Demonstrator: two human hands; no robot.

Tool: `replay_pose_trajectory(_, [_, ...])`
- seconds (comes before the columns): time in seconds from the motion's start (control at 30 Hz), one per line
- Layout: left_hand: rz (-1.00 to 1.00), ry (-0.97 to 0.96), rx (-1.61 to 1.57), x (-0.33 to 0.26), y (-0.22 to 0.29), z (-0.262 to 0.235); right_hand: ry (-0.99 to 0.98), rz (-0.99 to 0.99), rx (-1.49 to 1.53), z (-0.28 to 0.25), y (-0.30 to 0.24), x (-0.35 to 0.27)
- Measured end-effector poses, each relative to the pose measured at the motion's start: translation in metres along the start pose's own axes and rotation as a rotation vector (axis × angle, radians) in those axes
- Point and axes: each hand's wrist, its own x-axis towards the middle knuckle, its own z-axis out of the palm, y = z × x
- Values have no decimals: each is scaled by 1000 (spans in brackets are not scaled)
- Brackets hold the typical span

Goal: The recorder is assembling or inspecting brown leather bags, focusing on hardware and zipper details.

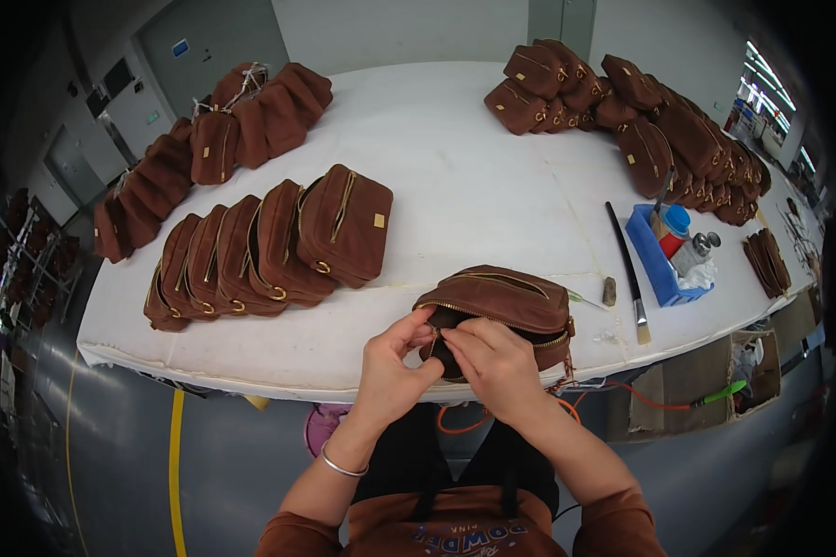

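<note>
A brown handbag with gold zips lies at the table's front edge, its main zip undone and the dark inside showing. My left hand pinches the left end of the bag's opening, thumb and fingers closed at the zip edge. Close beside it, my right hand has its fingertips pressed together at the same spot, partly inside the mouth. What the right fingertips hold is too small to make out. A thin pale-green-handled tool rests just right of the bag.
A row of brown bags stands at left, with more bags behind. Other bags are piled at far right. A brush and a blue tray with bottles lie right. A cardboard box sits below the table edge.
</note>
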Motion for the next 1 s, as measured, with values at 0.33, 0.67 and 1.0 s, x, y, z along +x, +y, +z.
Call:
replay_pose_trajectory(0.33, [-66,-8,-9,1,9,-1,-95,-189,-225,0,-1,9])
replay_pose_trajectory(0.67, [66,14,244,-1,11,9,72,-100,-47,3,17,4])
replay_pose_trajectory(1.0, [257,133,395,17,-15,-11,238,90,-132,-77,14,-34])
